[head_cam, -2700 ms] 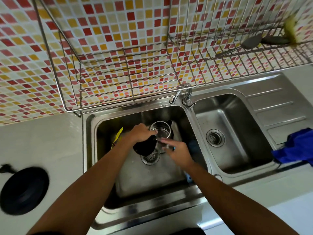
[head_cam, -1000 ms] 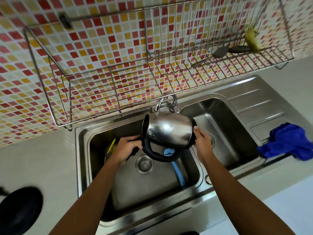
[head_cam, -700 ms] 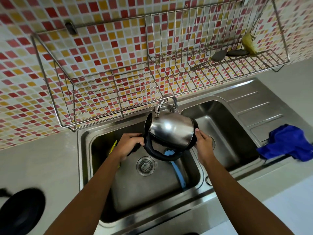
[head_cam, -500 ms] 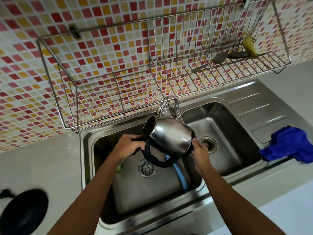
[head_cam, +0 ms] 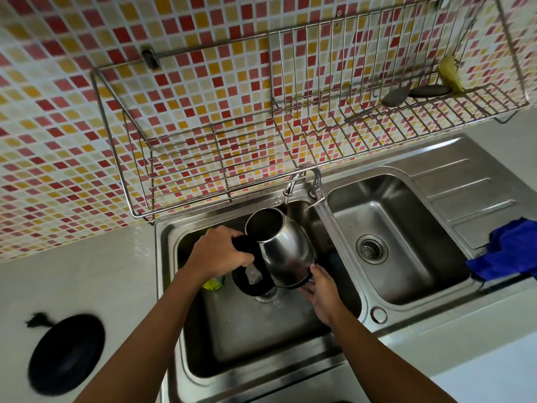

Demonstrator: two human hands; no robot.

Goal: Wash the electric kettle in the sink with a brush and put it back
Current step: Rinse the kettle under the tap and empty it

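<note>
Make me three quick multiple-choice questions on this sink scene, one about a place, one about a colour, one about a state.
1. Where does the cloth lie?
A. left basin
B. sink drainboard, right
C. wire rack

2. What colour is the kettle base?
A. black
B. white
C. red

3. How is the kettle held?
A. standing in the basin
B. tilted above the left basin
C. on its base

Answers: 1 B, it sits on the ridged steel; 2 A, a dark disc; 3 B, left hand and right hand hold it up.
</note>
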